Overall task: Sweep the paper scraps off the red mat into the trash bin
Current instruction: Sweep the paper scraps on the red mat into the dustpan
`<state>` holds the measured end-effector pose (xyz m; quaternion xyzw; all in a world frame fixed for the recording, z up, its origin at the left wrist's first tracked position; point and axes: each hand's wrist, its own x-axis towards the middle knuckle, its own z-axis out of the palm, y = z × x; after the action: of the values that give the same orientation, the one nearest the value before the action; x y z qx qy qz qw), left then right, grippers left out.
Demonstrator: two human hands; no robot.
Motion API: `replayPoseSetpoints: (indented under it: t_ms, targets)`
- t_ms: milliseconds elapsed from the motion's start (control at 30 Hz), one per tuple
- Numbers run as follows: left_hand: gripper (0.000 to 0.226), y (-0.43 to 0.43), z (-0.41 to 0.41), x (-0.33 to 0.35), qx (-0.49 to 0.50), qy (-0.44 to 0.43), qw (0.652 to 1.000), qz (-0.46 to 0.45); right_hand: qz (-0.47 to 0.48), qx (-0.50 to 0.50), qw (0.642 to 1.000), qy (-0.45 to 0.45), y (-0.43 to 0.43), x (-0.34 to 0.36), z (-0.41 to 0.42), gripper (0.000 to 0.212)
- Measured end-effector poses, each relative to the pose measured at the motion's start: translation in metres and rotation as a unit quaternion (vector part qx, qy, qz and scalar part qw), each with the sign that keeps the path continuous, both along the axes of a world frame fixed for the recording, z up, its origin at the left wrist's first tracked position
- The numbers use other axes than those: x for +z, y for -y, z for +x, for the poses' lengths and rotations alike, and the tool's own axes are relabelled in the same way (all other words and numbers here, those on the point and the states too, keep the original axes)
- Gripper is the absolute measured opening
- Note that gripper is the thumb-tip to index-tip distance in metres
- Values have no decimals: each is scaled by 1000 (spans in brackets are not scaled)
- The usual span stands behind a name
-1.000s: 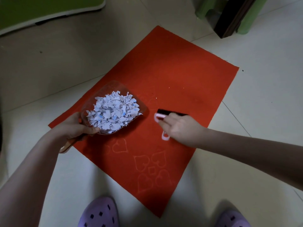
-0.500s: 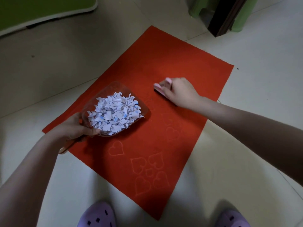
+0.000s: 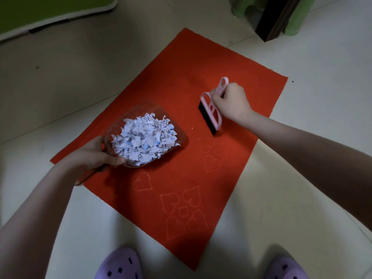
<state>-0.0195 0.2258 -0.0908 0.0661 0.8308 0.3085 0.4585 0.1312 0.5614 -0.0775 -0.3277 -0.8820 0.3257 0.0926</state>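
Scraps: white torn-paper heap (image 3: 145, 141), likely featherlight, loose, spill-prone; in clear plastic dustpan (image 3: 141, 109) just beyond left hand (image 3: 94, 156).
Left hand: gripping dustpan's rear; hold there, level.
Right hand (image 3: 231, 103): clamped on pink black-bristled brush (image 3: 213, 111).

Dim indoor light throughout; colours muted, fine grain seen. Brightest light taken by floor (image 3: 322, 47) at upper right; left edge and lower corners darkened by vignette. Palest patch formed by paper scraps (image 3: 145, 137), no glare noted. Soft shadow cast on red mat (image 3: 181, 87) along near side of dustpan (image 3: 149, 108); near end of mat dulled by broad shadow. Forearms stretched, tile joints bowed by wide-angle lens. Focus soft overall; slippers (image 3: 118, 264) blurred at bottom edge.
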Motion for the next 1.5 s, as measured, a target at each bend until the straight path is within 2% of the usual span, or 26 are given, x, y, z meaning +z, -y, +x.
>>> replayPoseSetpoints:
  t_ms: [133, 267, 433, 500, 733, 800, 900, 1033, 1133, 1300, 1433, 1500]
  targets:
    - [80, -14, 4, 2, -19, -14, 1000, 9, -19, 32, 999, 11, 1, -9, -1, 38]
    - [62, -22, 8, 4, -12, -12, 1000, 16, 1, -29, 1000, 4, -15, -3, 6, 40]
    - [72, -30, 10, 5, -21, -12, 1000, -1, -22, 9, 992, -121, -10, 17, 1, 23]
    - [76, -35, 13, 7, -34, -14, 999, -6, -12, 26, 987, -158, -4, 23, -1, 24]
    - [63, -37, 20, 13, -16, 2, 1000, -4, -27, 51, 971, -233, 5, 45, -24, 27]
    - [62, -38, 20, 13, -18, 7, 1000, -3, 10, 42, 977, -208, 6, 45, -29, 28]
    - [60, -38, 20, 15, -22, 11, 1000, 0, 54, -22, 991, -117, -7, 32, -19, 32]
    - [63, -23, 14, 18, -5, 10, 1000, -2, 103, -98, 990, -21, -32, 11, 8, 38]
    - [68, -15, 9, 20, -8, 16, 1000, -8, 84, -126, 988, 41, -41, 1, 12, 34]
    - [53, -25, 15, 23, -49, 28, 998, -33, 97, -9, 992, 84, -6, -12, 3, 41]
    - [44, -36, 22, 21, -87, 13, 995, -42, 47, 104, 992, 54, 25, -10, -3, 32]
    - [38, -40, 24, 21, -93, 4, 995, -35, 33, 97, 995, 17, 21, -4, -4, 27]
